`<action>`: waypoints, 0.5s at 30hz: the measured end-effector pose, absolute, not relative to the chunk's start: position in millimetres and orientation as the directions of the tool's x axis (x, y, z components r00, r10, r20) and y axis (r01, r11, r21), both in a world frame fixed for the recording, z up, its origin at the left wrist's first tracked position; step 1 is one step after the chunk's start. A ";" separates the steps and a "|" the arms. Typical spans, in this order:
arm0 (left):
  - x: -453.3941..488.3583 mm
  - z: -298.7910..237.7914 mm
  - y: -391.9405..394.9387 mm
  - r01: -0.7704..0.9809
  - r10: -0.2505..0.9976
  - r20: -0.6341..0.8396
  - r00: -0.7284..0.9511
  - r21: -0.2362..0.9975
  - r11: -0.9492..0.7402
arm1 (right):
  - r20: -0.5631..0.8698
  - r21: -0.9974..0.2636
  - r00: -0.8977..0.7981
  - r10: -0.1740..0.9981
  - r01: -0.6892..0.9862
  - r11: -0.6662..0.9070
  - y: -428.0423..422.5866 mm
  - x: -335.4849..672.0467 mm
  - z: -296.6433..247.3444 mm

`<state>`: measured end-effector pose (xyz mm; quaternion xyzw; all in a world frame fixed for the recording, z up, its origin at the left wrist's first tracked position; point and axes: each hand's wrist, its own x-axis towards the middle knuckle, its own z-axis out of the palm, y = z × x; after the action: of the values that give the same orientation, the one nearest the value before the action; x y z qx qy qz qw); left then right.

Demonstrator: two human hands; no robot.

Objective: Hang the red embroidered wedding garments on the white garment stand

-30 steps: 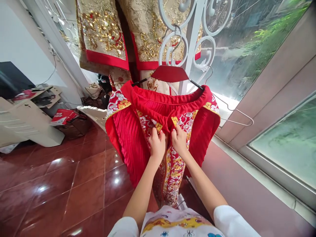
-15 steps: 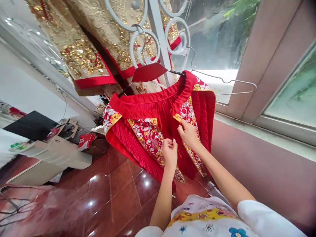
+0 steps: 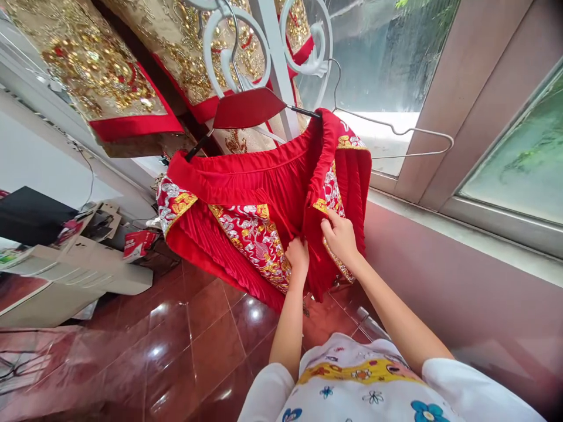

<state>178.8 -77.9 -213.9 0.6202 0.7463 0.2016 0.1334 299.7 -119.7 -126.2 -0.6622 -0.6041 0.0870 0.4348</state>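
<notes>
A red pleated skirt (image 3: 246, 181) with silver and gold embroidered panels hangs from a clip hanger (image 3: 248, 108) with a red cover. Low in the skirt's opening, my left hand (image 3: 298, 256) is closed on the red cloth, which is drawn into folds at its fingertips. My right hand (image 3: 341, 237) pinches the edge of the right-hand embroidered panel (image 3: 333, 193), just below its gold corner. The tips of my left fingers are partly hidden in the fabric.
A white scrolled metal rack (image 3: 275, 64) carries the hanger, with gold sequinned garments (image 3: 176, 64) behind. A bare wire hanger (image 3: 396, 130) sticks out to the right beside the window. At left, a cluttered table (image 3: 83, 261) holds a red box (image 3: 138, 243). The floor has red tiles.
My left hand has moved up and into the red cloth, its fingers now closing there. My right hand keeps its pinch on the panel edge. The whole view has shifted slightly.
</notes>
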 end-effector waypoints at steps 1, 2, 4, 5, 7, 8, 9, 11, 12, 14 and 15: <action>178.5 -216.7 -80.0 0.866 0.983 0.050 -0.175 0.483 0.129 | 0.369 -0.649 0.283 0.885 0.760 0.027 -121.6 298.4 -124.9; 177.4 -219.8 -83.2 0.856 0.987 0.047 -0.152 0.505 0.108 | 0.318 -0.611 0.309 0.896 0.789 -0.056 -123.8 296.2 -124.9; 173.9 -226.8 -92.2 0.826 0.994 0.038 -0.103 0.560 0.064 | 0.192 -0.537 0.311 0.931 0.827 -0.165 -127.9 289.3 -131.0; 172.0 -230.5 -97.5 0.807 0.996 0.035 -0.079 0.589 0.043 | 0.123 -0.510 0.278 0.953 0.841 -0.180 -129.4 284.8 -137.3; 168.2 -237.6 -108.2 0.770 0.998 0.040 -0.044 0.639 0.008 | -0.003 -0.481 0.168 0.986 0.864 -0.149 -131.2 274.9 -154.6; 166.5 -240.8 -113.0 0.754 0.998 0.049 -0.038 0.657 -0.004 | -0.043 -0.477 0.115 0.992 0.871 -0.122 -131.3 270.1 -164.1; 164.9 -243.5 -117.0 0.740 0.997 0.059 -0.039 0.672 -0.011 | -0.066 -0.476 0.070 0.995 0.875 -0.093 -131.1 265.8 -172.9; 161.6 -247.6 -122.8 0.721 0.996 0.076 -0.052 0.693 -0.015 | -0.077 -0.468 0.015 0.997 0.882 -0.050 -130.0 259.2 -186.2; 160.0 -249.1 -124.6 0.714 0.995 0.080 -0.058 0.700 -0.014 | -0.075 -0.458 0.006 0.997 0.888 -0.040 -129.4 256.9 -190.1; 157.3 -251.1 -127.3 0.707 0.994 0.084 -0.066 0.707 -0.013 | -0.072 -0.436 0.000 0.997 0.899 -0.031 -128.7 254.3 -193.2; 156.4 -251.8 -128.4 0.706 0.994 0.087 -0.068 0.709 -0.013 | -0.072 -0.433 0.000 0.997 0.901 -0.031 -128.8 253.7 -193.1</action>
<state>156.4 -128.4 -251.8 0.6413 0.6625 0.3088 0.2334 253.7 -128.8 -193.1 -0.6945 -0.6833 0.1822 0.1324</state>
